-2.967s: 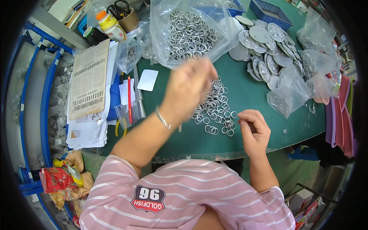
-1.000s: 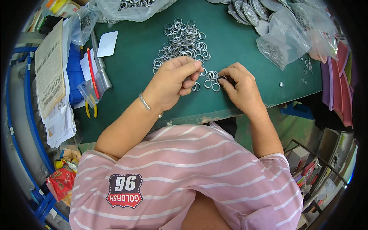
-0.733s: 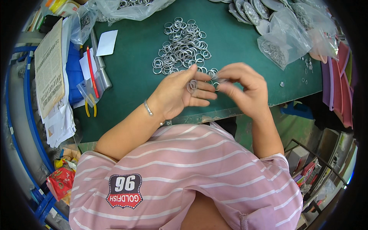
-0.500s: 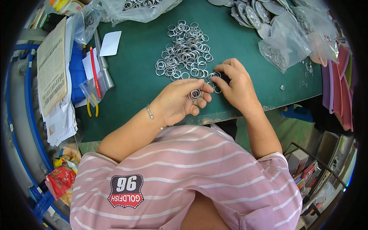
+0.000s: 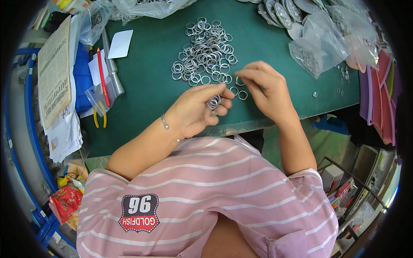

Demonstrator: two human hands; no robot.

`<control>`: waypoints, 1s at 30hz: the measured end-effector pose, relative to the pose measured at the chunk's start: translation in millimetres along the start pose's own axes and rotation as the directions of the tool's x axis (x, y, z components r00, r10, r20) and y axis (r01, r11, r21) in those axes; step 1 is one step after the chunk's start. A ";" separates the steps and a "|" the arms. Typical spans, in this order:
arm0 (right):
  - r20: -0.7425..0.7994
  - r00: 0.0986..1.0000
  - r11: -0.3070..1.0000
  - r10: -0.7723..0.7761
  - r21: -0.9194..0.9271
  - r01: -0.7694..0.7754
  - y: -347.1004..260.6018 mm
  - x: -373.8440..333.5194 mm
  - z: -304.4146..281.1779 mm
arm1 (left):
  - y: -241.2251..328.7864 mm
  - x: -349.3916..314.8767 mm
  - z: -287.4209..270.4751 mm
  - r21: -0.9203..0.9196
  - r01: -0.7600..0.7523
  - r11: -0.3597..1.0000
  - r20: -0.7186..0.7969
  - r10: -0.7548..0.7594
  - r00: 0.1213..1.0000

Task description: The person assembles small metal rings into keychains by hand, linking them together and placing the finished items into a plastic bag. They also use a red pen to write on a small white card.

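Note:
Several silver metal rings (image 5: 214,102) are bunched in the curled fingers of my left hand (image 5: 194,107), which is closed around them, palm partly turned up. At the right, my right hand (image 5: 269,88) has its fingertips at a single ring (image 5: 239,81) and appears to pinch it; the tips are slightly blurred. Two loose rings, one of them a plain ring (image 5: 243,95), lie on the green table between my hands. Just beyond the hands spreads a loose pile of rings (image 5: 206,51).
The green table (image 5: 150,86) carries a clear bag (image 5: 318,47) and round metal discs (image 5: 282,15) at far right. On the left are a white card (image 5: 121,44), red pencil (image 5: 103,77), grey tapered rod (image 5: 115,77), yellow-handled tool (image 5: 100,118) and stacked papers (image 5: 56,73). Pink folders (image 5: 380,94) stand right.
My right hand has lifted slightly and its fingers have straightened near the ring. The left hand keeps its rings, turned a little. The whole view has shifted slightly.

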State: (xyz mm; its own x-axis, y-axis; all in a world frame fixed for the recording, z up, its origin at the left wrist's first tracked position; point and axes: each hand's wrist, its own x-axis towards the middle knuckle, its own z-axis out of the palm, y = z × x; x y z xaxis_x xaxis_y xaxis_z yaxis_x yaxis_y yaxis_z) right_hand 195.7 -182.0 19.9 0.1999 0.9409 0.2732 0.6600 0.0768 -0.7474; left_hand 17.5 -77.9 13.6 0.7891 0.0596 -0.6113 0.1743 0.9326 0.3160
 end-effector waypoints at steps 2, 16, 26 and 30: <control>-0.037 0.999 0.970 -0.037 -0.241 0.027 8.3 1.3 8.2 | 3.8 3.1 -7.1 0.206 -0.071 0.976 -0.020 0.076 0.997; -0.045 0.971 0.960 0.235 -0.142 -0.239 -6.0 -27.3 7.8 | 2.2 25.8 4.1 0.837 -0.296 -0.461 0.531 0.549 0.646; 0.028 0.999 0.989 0.016 0.148 -0.020 -19.4 -7.5 4.2 | -11.9 -1.5 -6.8 0.056 0.153 0.987 0.051 -0.156 0.986; -0.032 0.993 0.990 0.110 -0.084 -0.112 -5.8 -11.5 22.5 | -3.8 -10.7 -1.7 0.493 -0.063 0.868 -0.060 0.106 0.993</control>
State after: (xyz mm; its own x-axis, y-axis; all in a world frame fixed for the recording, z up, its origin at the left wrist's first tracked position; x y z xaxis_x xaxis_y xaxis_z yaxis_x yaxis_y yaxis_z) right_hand 173.2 -185.9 7.5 0.2939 0.9327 0.2089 0.6916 -0.0567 -0.7200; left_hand 7.4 -81.5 17.7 0.7666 0.1796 -0.6165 0.3915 0.6302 0.6705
